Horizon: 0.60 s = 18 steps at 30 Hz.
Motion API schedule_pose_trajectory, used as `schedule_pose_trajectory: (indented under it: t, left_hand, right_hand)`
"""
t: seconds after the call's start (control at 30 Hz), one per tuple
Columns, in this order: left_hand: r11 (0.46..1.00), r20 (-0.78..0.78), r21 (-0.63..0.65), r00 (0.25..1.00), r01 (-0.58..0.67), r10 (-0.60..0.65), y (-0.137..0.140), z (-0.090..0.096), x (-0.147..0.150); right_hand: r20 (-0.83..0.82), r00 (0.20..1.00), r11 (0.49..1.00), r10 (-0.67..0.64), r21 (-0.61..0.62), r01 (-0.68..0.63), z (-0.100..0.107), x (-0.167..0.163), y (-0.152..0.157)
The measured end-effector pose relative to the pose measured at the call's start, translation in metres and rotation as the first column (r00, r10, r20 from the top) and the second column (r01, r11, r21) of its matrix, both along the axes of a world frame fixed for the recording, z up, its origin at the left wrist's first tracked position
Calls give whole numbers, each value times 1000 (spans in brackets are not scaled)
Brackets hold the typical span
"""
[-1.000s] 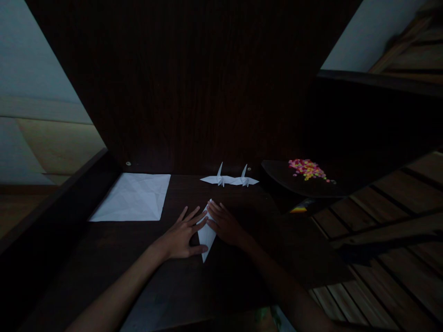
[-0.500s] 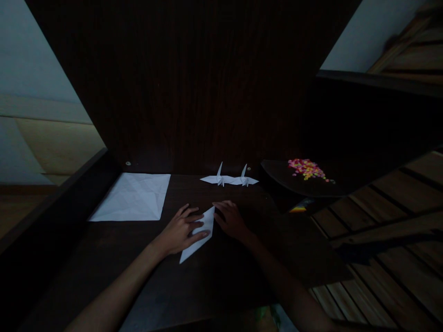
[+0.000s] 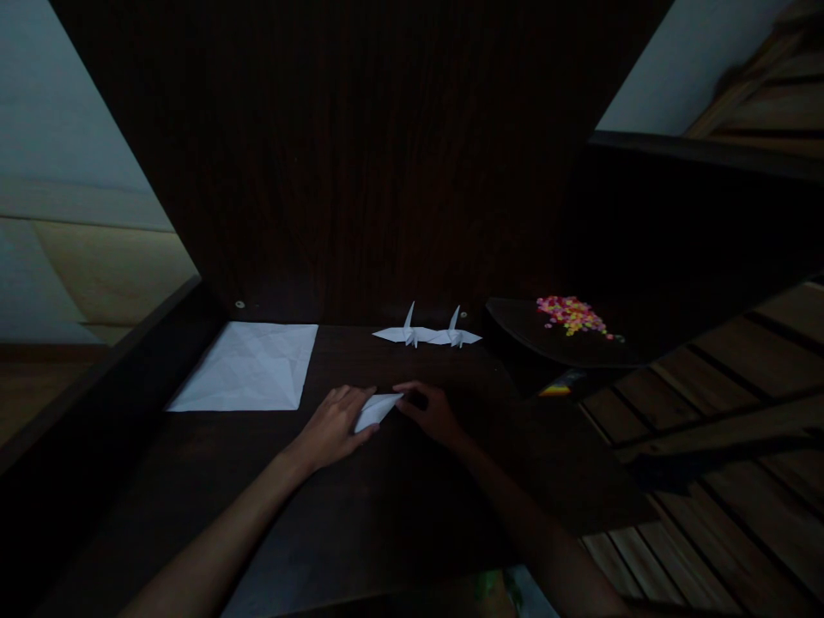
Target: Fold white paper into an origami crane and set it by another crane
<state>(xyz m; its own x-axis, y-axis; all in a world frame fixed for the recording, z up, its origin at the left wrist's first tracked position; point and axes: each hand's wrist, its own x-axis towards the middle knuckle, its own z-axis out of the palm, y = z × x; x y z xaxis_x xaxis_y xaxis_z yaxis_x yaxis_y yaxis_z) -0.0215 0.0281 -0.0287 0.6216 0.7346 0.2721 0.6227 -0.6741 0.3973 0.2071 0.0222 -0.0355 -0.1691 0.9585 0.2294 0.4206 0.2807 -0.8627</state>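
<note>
A folded piece of white paper (image 3: 378,412) is between my hands above the dark tabletop, its narrow tip pointing right. My left hand (image 3: 338,425) grips its left part between thumb and fingers, hiding that end. At the right tip, my right hand (image 3: 428,412) pinches the paper with thumb and forefinger. Beyond the hands stand two white origami cranes (image 3: 427,336), side by side with their wings meeting. A larger sheet of creased white paper (image 3: 248,367) lies flat at the back left.
A dark curved corner shelf (image 3: 515,330) at the right bears a pile of small pink and yellow pieces (image 3: 572,315). Dark panels rise at the back and left. Wooden slats (image 3: 727,386) lie to the right, past the table's edge.
The folded paper has turned from slanting toward me to pointing right. My left hand has gone from lying spread on it to gripping it; the right hand now pinches its tip.
</note>
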Motion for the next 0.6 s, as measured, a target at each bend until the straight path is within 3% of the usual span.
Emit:
schedule_pose_trajectory:
  t: [0.27,0.6]
  left_hand:
    - [997,168,-62,984,-54,64,-3,-7,10]
    - [981,301,-193,950,-29,88,-12,4,17]
  right_hand:
    - [-189,982,991,-33,-132,8,-2,-10,-2]
    - [-231,971,992,-63,-122,35,2,-15,-5]
